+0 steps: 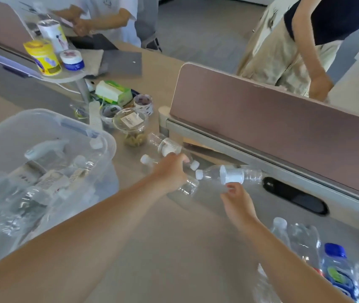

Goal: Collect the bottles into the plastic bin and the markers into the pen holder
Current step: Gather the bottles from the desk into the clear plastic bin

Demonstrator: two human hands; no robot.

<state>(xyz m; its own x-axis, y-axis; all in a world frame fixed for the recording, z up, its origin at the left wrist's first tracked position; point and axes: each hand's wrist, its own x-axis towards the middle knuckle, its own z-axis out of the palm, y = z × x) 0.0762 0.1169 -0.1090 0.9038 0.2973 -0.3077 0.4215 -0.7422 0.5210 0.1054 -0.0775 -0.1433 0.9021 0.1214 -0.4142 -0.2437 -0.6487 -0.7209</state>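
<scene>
A clear plastic bin [106,149] at the left holds several empty bottles. My left hand [170,171] is closed around a clear bottle [190,184] lying on the desk, its white cap pointing right. My right hand [237,200] hovers with fingers apart just below another clear bottle [232,174] with a white label, apart from it or barely touching. Two more clear bottles [165,145] lie beyond my left hand. A cluster of bottles, one with a blue cap [335,267], stands at the lower right. No markers or pen holder show.
A pink desk divider [272,119] runs along the right. A lidded plastic cup [133,130], tape rolls [144,103], a tissue pack [113,91] and tubs [43,57] crowd the back left. Two people stand beyond the desk. A black cable slot [294,197] is by the divider.
</scene>
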